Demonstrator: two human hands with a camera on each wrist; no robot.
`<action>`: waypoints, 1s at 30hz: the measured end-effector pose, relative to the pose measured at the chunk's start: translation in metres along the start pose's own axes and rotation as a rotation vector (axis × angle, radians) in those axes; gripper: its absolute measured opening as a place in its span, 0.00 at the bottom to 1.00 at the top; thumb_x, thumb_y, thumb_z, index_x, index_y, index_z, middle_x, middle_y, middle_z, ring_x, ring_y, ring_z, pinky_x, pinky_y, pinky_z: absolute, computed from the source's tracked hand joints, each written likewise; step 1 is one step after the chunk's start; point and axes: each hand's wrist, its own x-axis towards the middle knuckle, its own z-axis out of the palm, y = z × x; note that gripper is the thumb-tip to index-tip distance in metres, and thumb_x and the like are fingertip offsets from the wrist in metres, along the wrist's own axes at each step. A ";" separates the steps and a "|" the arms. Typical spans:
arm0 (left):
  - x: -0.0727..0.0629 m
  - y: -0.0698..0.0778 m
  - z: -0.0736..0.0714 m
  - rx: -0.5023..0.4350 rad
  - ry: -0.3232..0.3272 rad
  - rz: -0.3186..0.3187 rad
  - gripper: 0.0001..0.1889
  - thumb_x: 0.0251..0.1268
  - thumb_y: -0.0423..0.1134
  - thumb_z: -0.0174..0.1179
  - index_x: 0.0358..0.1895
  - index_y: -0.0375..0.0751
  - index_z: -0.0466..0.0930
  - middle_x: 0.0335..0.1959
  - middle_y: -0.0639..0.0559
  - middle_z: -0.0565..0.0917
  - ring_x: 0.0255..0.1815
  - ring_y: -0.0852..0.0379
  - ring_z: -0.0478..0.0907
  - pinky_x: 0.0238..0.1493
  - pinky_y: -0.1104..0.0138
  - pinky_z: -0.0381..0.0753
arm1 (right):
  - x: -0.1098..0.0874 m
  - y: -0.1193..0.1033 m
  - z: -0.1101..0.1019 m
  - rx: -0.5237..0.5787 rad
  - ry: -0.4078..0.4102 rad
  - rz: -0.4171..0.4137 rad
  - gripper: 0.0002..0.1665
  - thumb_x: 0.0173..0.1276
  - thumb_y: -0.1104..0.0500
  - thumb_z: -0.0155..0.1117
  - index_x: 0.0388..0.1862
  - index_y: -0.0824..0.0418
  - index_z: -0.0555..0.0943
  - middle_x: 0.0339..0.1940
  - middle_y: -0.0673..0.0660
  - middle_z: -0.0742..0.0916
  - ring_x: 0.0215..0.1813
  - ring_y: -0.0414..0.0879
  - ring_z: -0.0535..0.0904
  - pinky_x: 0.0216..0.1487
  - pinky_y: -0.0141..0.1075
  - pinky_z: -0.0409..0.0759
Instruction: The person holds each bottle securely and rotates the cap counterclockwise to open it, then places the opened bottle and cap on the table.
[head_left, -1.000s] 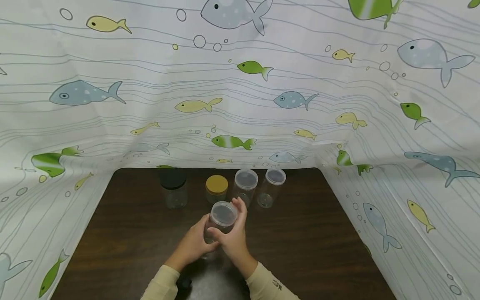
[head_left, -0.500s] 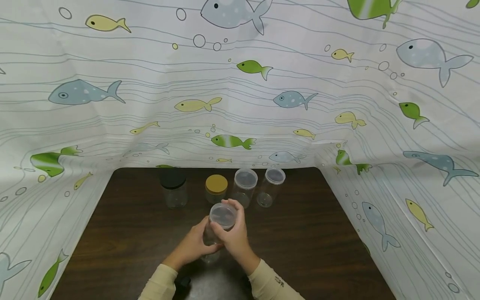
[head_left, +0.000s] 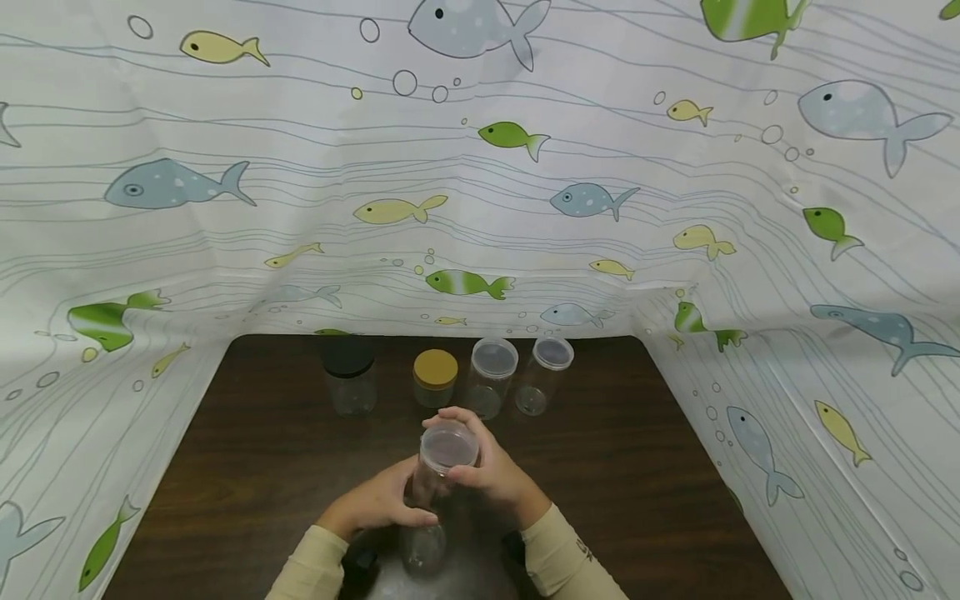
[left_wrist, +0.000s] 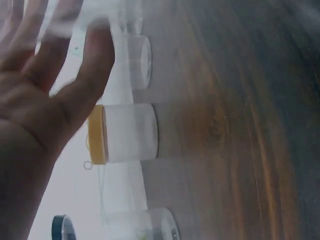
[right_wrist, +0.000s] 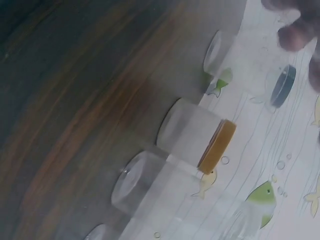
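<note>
Toward the person's body, and lower in the head view, the held clear jar (head_left: 431, 487) has shifted since half a second ago, while the right forearm has swung outward and the right hand (head_left: 491, 467) has turned further round the top. Both hands are clamped on this one jar, which leans a little over the near middle of the counter (head_left: 637, 508). The left hand (head_left: 381, 500) grips the jar's body, its thumb across the near side; the right hand holds the translucent lid (head_left: 448, 450) by the rim, thumb on the near edge and fingers curled along the far edge. That lid sits on the jar's top; whether it is loose I cannot tell. The jar's base shows below the left thumb, and whether it touches the dark wood is unclear. Beyond the hands, along the far edge, stand four upright jars: a black-lidded jar (head_left: 354, 395), a yellow-lidded jar (head_left: 434, 395), a wider clear-lidded jar (head_left: 486, 398) and, just beside it, a slimmer clear-lidded jar (head_left: 534, 395). Pale sleeves (head_left: 570, 554) cover the forearms, the right one bearing a dark mark. White sheeting (head_left: 300, 142) printed with blue, green and yellow fish walls the counter behind and at both sides
</note>
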 end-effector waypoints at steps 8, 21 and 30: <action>-0.001 -0.003 0.004 -0.069 -0.067 -0.019 0.37 0.65 0.39 0.69 0.71 0.32 0.59 0.59 0.33 0.78 0.59 0.35 0.77 0.56 0.64 0.78 | -0.005 0.004 -0.007 0.103 -0.113 0.020 0.51 0.73 0.47 0.66 0.76 0.72 0.49 0.74 0.65 0.69 0.70 0.49 0.71 0.65 0.39 0.73; -0.002 -0.005 0.004 -0.017 0.016 -0.017 0.40 0.66 0.38 0.68 0.75 0.32 0.55 0.63 0.35 0.76 0.61 0.38 0.76 0.58 0.64 0.76 | -0.011 0.009 -0.009 0.159 -0.019 0.093 0.59 0.69 0.40 0.68 0.82 0.61 0.43 0.77 0.59 0.68 0.72 0.49 0.68 0.68 0.40 0.69; -0.002 -0.005 0.001 0.073 0.162 -0.058 0.41 0.65 0.35 0.68 0.76 0.34 0.55 0.68 0.38 0.74 0.64 0.40 0.75 0.59 0.58 0.76 | -0.012 0.010 -0.001 0.047 0.163 0.053 0.63 0.67 0.39 0.69 0.82 0.62 0.41 0.79 0.70 0.57 0.77 0.45 0.62 0.72 0.36 0.65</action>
